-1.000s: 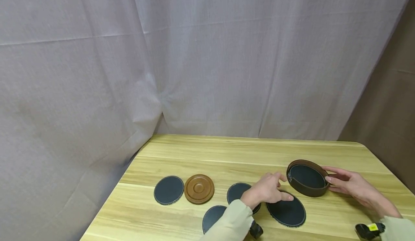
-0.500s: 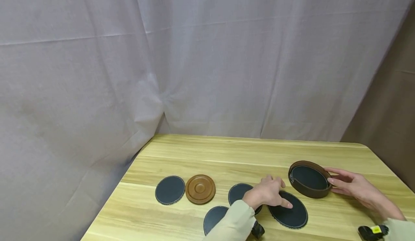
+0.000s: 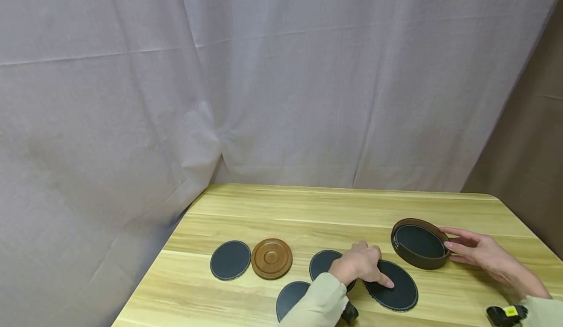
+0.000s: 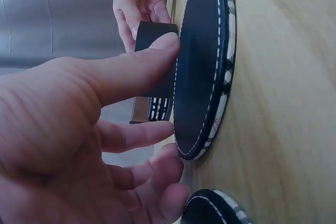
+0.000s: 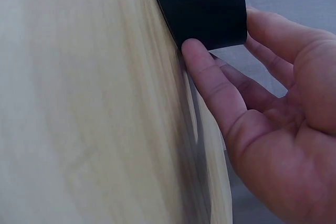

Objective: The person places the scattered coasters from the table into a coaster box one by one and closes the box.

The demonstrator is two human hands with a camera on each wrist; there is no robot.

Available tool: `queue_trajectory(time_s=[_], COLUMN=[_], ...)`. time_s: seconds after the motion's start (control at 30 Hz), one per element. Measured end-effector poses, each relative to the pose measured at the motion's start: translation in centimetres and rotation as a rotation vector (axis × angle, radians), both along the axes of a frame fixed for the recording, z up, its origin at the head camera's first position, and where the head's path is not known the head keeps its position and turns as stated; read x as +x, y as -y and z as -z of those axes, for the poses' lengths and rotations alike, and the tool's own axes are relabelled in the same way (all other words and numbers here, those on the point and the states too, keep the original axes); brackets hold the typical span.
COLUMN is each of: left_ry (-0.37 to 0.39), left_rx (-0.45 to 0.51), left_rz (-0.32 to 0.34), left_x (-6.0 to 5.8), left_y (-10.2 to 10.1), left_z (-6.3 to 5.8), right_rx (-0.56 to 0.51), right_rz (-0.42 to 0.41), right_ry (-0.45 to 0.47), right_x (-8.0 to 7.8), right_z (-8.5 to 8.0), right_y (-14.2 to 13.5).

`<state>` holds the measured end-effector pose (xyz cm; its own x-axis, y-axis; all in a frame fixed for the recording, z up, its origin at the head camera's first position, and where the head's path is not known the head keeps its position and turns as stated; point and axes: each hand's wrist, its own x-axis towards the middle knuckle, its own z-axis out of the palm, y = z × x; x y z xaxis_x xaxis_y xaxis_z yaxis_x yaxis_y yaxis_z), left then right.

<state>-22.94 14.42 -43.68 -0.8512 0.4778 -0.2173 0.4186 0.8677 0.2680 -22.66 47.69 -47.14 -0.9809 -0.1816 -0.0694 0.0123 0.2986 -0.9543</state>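
My left hand (image 3: 361, 263) lies over the left side of a large round black coaster (image 3: 401, 293) with stitched edging. In the left wrist view its thumb rests on the coaster's top, and its other fingers, loosely bent, reach the near edge. Flat on the table, the coaster shows a pale patterned side. On the right, my right hand (image 3: 480, 254) holds a round brown coaster holder (image 3: 415, 260) by its wall, thumb at the rim and fingers against the outside. Inside the holder lies a black disc (image 3: 420, 241). The right wrist view shows fingertips low on the holder's dark wall (image 5: 202, 9).
A brown wooden round piece with ringed grooves (image 3: 271, 258) sits left of centre beside a black coaster (image 3: 230, 260). Two more black coasters, one at the back (image 3: 324, 261) and one nearer (image 3: 290, 297), are partly hidden by the left arm. A grey curtain (image 3: 281, 97) hangs behind the wooden table (image 3: 308, 209).
My left thumb has slid slightly left and down on the coaster, and the left fingers have drawn in toward its edge. The right hand keeps its hold on the holder.
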Motion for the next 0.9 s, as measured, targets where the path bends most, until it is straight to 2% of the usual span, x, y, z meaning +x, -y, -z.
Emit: queue_trajectory(time_s=[0.13, 0.33, 0.6, 0.73, 0.9], left_ry=[0.005, -0.018, -0.012, -0.013, -0.017], left_rx=[-0.012, -0.054, -0.076, -0.046, 0.042], left_rz=[0.002, -0.028, -0.020, -0.014, -0.010], left_x=[-0.12, -0.21, -0.38, -0.35, -0.32], left_y=[-0.01, -0.18, -0.41, -0.34, -0.25], left_z=[0.03, 0.04, 0.09, 0.01, -0.38], right_rx=[0.009, 0.038, 0.051, 0.037, 0.042], right_rz=[0.008, 0.009, 0.018, 0.014, 0.019], right_ry=[0.010, 0.018, 0.016, 0.015, 0.016], right_x=[-0.04, 0.07, 0.26, 0.19, 0.04], right_z=[-0.07, -0.26, -0.29, -0.10, -0.03], right_y=[0.10, 0.33, 0.32, 0.21, 0.23])
